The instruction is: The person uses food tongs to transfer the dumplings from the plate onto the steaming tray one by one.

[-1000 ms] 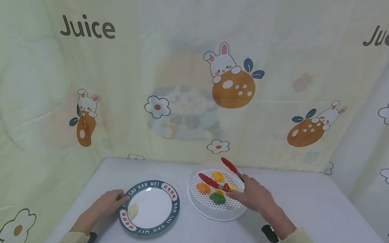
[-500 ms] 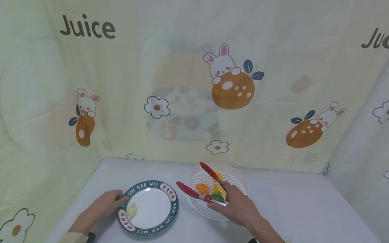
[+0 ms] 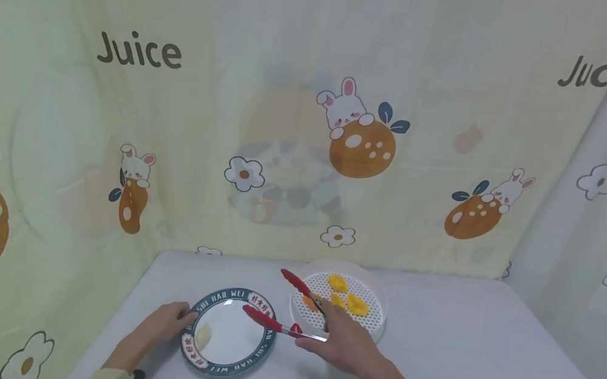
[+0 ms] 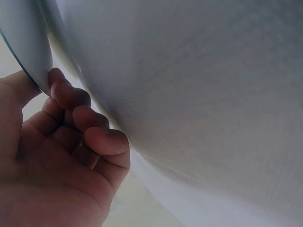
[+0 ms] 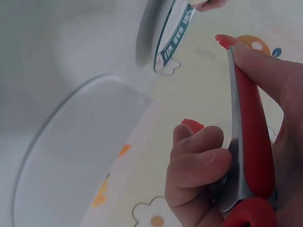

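Note:
My right hand [image 3: 346, 342] grips red-and-metal tongs [image 3: 262, 319]; their two red arms stand spread apart, with nothing seen between the tips. The tongs reach over the right side of a white plate [image 3: 234, 334] with a blue lettered rim. A pale, dumpling-like piece [image 3: 203, 337] lies at the plate's left inner edge. My left hand [image 3: 164, 321] pinches the plate's left rim, thumb on one face and fingers on the other in the left wrist view. Behind the right hand stands a round white perforated steamer tray [image 3: 379, 282]. Several yellow pieces [image 3: 357, 305] and an orange one [image 3: 310, 302] lie in it, partly hidden.
A white-covered table [image 3: 458, 345] carries everything. Behind it hangs a pale printed curtain [image 3: 416, 212], close to the steamer tray's far side. In the right wrist view, the tray's wall [image 5: 71, 165] lies beside the right hand.
My right hand has moved left and nearer with the tongs, from over the steamer tray to the plate's right side. The green piece is now mostly hidden. My left hand stays on the plate.

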A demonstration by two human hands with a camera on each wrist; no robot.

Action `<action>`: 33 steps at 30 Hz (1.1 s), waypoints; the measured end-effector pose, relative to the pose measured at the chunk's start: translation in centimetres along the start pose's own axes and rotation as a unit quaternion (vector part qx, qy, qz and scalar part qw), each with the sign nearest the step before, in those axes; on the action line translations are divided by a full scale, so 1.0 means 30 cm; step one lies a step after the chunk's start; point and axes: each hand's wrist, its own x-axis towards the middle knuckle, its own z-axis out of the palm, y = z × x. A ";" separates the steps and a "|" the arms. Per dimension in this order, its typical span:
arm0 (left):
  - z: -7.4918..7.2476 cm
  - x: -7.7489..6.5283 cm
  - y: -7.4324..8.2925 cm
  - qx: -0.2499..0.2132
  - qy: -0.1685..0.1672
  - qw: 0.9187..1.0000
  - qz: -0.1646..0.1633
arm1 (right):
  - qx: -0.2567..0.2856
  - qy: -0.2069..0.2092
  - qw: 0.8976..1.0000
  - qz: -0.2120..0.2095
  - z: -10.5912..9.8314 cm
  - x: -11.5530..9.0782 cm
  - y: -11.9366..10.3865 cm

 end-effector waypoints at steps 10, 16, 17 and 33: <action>0.001 -0.003 -0.004 0.000 0.006 1.000 0.007 | 0.015 -0.030 0.999 -0.028 0.043 -0.004 -0.055; 0.005 -0.003 -0.005 -0.001 0.003 1.000 0.008 | 0.017 -0.038 0.998 -0.038 0.065 -0.010 -0.071; 0.006 -0.002 -0.006 -0.001 0.005 1.000 0.009 | 0.018 -0.039 0.998 -0.039 0.069 -0.011 -0.074; 0.006 0.000 -0.001 -0.002 0.002 1.000 0.006 | 0.032 -0.080 0.996 -0.033 0.149 0.002 -0.127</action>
